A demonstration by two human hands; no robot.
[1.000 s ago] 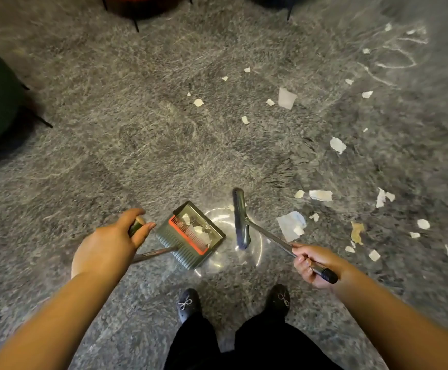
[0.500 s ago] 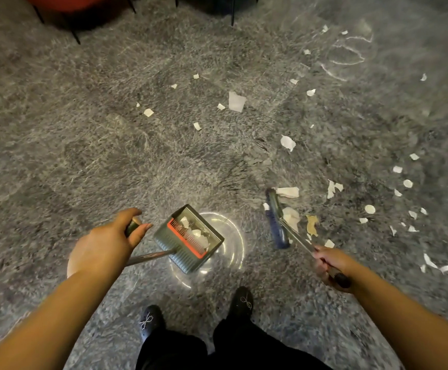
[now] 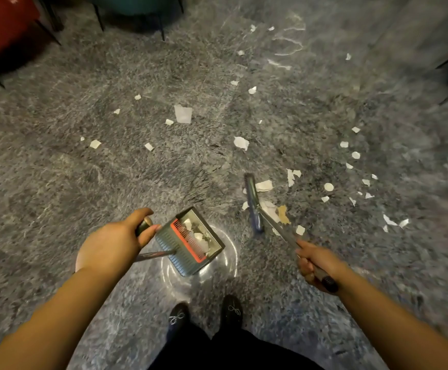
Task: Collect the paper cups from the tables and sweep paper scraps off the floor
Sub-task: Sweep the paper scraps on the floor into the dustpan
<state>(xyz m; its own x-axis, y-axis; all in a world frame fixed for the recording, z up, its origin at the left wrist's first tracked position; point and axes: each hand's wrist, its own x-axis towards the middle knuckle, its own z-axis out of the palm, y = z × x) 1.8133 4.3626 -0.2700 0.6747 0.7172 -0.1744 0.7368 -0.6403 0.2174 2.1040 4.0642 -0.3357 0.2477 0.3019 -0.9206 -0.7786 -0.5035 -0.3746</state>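
Swept further right since a second ago: broom head (image 3: 252, 201) now at right of centre, against a cluster of paper scraps (image 3: 269, 209). Right hand (image 3: 317, 265) clenched round the broom handle near its black end. Left hand (image 3: 116, 243) curled round the dustpan handle, thumb on top; dustpan (image 3: 189, 241) at centre, holding a few scraps. More scraps scattered over the grey carpet (image 3: 57, 169), upper middle and right. Red chair (image 3: 1, 25) at upper left.

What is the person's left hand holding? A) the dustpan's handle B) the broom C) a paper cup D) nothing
A: the left hand grips the handle of the dustpan, which already has paper scraps in it, while the right hand holds the broom.
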